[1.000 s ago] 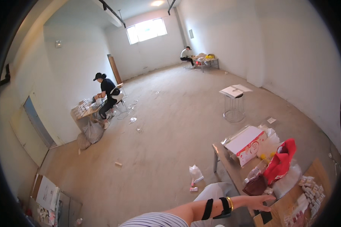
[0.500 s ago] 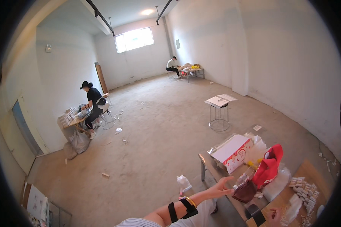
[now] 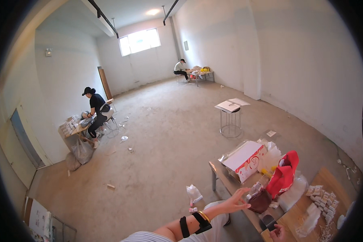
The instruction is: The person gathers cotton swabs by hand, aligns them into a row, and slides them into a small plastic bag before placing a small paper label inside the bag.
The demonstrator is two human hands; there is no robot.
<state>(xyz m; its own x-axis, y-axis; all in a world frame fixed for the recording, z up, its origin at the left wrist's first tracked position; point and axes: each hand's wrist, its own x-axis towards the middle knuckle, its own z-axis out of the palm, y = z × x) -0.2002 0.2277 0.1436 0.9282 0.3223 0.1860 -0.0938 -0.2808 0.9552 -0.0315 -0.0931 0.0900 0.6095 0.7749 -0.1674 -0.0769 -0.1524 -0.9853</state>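
My left hand [image 3: 234,202] reaches over the table's near edge with its fingers spread and nothing in them. Its fingertips are beside a dark brown pouch [image 3: 260,201]; whether they touch it I cannot tell. Behind the pouch lie a clear plastic bottle [image 3: 255,188] and a red cloth bag [image 3: 281,179]. My right hand [image 3: 277,233], cut off by the lower edge, has bent fingers at the edge of a dark flat object [image 3: 268,222] and seems to grip it. Several small wrapped packets [image 3: 324,201] are heaped to its right, near a crumpled plastic bag [image 3: 309,221].
A white and red box [image 3: 246,159] lies at the table's far end. Beyond it stands a wire stool [image 3: 230,125] with papers on top. A plastic bag [image 3: 194,194] is on the floor. Two people sit at other tables, one at the left [image 3: 97,109], one far back [image 3: 181,69].
My right hand has moved left to the dark flat object, which has shifted slightly. My left hand remains above the table near the pouch, its fingers a little lower. The view has shifted slightly.
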